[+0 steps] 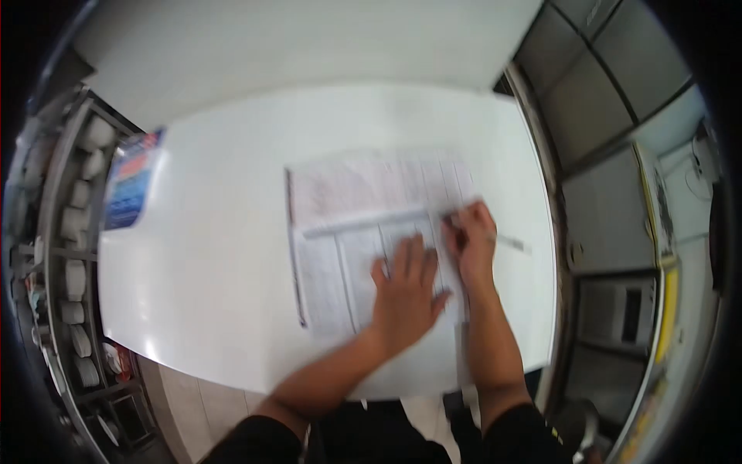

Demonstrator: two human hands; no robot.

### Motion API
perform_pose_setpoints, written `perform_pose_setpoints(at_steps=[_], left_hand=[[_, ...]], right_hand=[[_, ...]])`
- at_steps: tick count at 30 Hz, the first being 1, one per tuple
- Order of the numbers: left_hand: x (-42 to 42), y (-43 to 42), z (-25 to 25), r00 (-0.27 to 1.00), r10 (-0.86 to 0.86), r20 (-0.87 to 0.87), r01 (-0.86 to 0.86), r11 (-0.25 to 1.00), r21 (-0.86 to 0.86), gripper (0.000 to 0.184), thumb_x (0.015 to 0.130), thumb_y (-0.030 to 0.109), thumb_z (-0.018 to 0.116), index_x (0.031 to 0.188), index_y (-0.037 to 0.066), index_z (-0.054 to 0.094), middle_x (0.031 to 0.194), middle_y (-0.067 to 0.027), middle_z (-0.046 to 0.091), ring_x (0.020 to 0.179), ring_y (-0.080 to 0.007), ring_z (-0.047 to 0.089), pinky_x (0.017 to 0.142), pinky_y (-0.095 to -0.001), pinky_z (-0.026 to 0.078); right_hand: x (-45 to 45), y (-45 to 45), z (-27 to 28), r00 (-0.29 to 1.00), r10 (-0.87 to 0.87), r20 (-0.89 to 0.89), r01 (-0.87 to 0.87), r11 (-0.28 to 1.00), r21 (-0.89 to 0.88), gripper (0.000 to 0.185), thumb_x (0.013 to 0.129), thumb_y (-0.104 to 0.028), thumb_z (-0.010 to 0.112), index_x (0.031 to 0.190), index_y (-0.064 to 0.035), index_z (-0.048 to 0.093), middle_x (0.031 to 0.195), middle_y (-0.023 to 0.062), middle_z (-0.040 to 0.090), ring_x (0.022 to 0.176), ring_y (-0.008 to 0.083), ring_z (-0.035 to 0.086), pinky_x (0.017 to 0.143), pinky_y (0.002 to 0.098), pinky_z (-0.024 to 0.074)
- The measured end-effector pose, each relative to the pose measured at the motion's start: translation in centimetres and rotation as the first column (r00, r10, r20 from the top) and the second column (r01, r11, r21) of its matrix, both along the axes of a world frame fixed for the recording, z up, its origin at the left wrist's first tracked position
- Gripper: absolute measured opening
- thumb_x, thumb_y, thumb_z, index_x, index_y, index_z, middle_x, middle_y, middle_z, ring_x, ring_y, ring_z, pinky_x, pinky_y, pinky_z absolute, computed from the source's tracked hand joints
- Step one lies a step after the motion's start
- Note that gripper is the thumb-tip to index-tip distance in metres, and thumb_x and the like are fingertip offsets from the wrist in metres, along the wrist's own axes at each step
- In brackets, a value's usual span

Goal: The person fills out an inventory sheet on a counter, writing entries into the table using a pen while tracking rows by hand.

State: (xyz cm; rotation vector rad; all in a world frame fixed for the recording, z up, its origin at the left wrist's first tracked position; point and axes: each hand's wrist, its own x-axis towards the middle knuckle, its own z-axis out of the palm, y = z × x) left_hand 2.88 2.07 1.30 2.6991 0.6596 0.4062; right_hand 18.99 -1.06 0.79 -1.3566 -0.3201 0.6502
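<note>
A printed sheet with ruled columns lies on the white table. My left hand rests on the lower half of the sheet, fingers spread and palm down. At the sheet's right side, my right hand is closed around a pen. The pen's back end sticks out to the right, and a dark tip shows by the fingertips near the paper. A grey band crosses the sheet above my left hand; blur hides whether it is printed or a separate strip. The writing is too blurred to read.
A blue and red printed card lies at the table's left edge. Beyond that edge stands a rack with stacked white dishes. Grey cabinets line the right side, and a pale wall stands behind the table.
</note>
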Motion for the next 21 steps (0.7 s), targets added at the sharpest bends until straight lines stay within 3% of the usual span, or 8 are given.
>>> perform_pose_setpoints(at_steps=[2, 3, 7, 9, 12, 18, 20, 21], left_hand=[[0.2, -0.3, 0.0, 1.000, 0.000, -0.023, 0.001, 1.000, 0.021, 0.068, 0.087, 0.049, 0.067, 0.135, 0.001, 0.056, 0.151, -0.0252, 0.042, 0.142, -0.0393, 0.036, 0.101, -0.0624, 0.029], [0.1, -0.2, 0.3, 1.000, -0.010, -0.017, 0.010, 0.999, 0.037, 0.068, 0.088, 0.050, 0.066, 0.134, 0.001, 0.056, 0.151, -0.0245, 0.043, 0.141, -0.0382, 0.037, 0.101, -0.0613, 0.030], [-0.2, -0.5, 1.3, 1.000, 0.002, -0.020, 0.002, 0.987, 0.158, 0.067, 0.092, 0.053, 0.058, 0.133, 0.000, 0.056, 0.149, -0.0244, 0.046, 0.138, -0.0359, 0.041, 0.101, -0.0576, 0.032], [-0.3, -0.4, 1.3, 1.000, 0.021, 0.008, -0.022, 0.983, 0.182, 0.067, 0.092, 0.052, 0.058, 0.133, -0.001, 0.056, 0.149, -0.0245, 0.046, 0.138, -0.0355, 0.042, 0.101, -0.0573, 0.032], [-0.8, -0.4, 1.8, 0.999, 0.032, -0.002, -0.031, 0.986, 0.163, 0.067, 0.093, 0.052, 0.056, 0.134, -0.001, 0.055, 0.149, -0.0248, 0.047, 0.139, -0.0345, 0.042, 0.101, -0.0570, 0.032], [-1.0, -0.7, 1.5, 1.000, 0.009, -0.021, -0.006, 0.991, 0.137, 0.069, 0.095, 0.053, 0.054, 0.139, -0.001, 0.053, 0.152, -0.0243, 0.044, 0.142, -0.0341, 0.038, 0.103, -0.0563, 0.032], [-1.2, -0.6, 1.6, 0.999, 0.022, -0.030, -0.018, 0.994, 0.105, 0.069, 0.096, 0.053, 0.052, 0.141, 0.000, 0.051, 0.154, -0.0239, 0.041, 0.144, -0.0340, 0.036, 0.105, -0.0570, 0.031], [-1.3, -0.5, 1.8, 0.999, 0.007, -0.036, -0.004, 0.996, 0.085, 0.069, 0.096, 0.052, 0.052, 0.142, 0.000, 0.050, 0.155, -0.0238, 0.040, 0.144, -0.0341, 0.035, 0.106, -0.0580, 0.031]], right_hand=[[-0.4, 0.6, -1.2, 0.994, -0.053, -0.091, 0.066, 0.987, 0.146, 0.019, 0.099, -0.019, 0.059, 0.082, -0.0132, 0.051, 0.071, -0.0039, 0.052, 0.056, 0.0050, 0.045, 0.048, 0.0196, 0.0387], [-0.3, 0.3, -0.8, 0.999, 0.015, -0.038, -0.009, 0.990, 0.139, 0.020, 0.100, -0.019, 0.058, 0.082, -0.0132, 0.051, 0.071, -0.0034, 0.052, 0.056, 0.0053, 0.045, 0.049, 0.0210, 0.0404], [0.1, 0.4, -0.3, 0.998, 0.006, -0.058, 0.005, 0.983, 0.185, 0.024, 0.102, -0.021, 0.057, 0.081, -0.0138, 0.049, 0.069, -0.0024, 0.054, 0.053, 0.0051, 0.046, 0.046, 0.0211, 0.0389], [-0.1, 0.3, 0.4, 0.999, 0.033, -0.037, -0.029, 0.994, 0.108, 0.027, 0.103, -0.021, 0.057, 0.079, -0.0128, 0.049, 0.067, -0.0007, 0.054, 0.048, 0.0052, 0.045, 0.042, 0.0201, 0.0358], [-0.2, 0.9, -0.8, 0.997, -0.020, -0.079, 0.035, 0.980, 0.194, 0.027, 0.104, -0.021, 0.056, 0.079, -0.0131, 0.050, 0.066, -0.0004, 0.056, 0.049, 0.0058, 0.050, 0.039, 0.0192, 0.0321], [1.0, 1.0, -2.3, 1.000, -0.005, -0.021, 0.009, 0.984, 0.177, 0.027, 0.102, -0.019, 0.058, 0.077, -0.0131, 0.049, 0.066, 0.0006, 0.056, 0.050, 0.0079, 0.054, 0.038, 0.0195, 0.0318], [1.2, 1.3, -2.4, 1.000, -0.029, -0.005, 0.029, 0.992, 0.126, 0.029, 0.103, -0.023, 0.054, 0.076, -0.0123, 0.048, 0.059, 0.0036, 0.055, 0.036, 0.0094, 0.039, 0.034, 0.0247, 0.0276], [1.5, 1.5, -2.7, 0.999, -0.033, -0.026, 0.036, 0.990, 0.135, 0.029, 0.102, -0.021, 0.054, 0.076, -0.0124, 0.048, 0.059, 0.0032, 0.054, 0.035, 0.0103, 0.040, 0.033, 0.0248, 0.0270]])
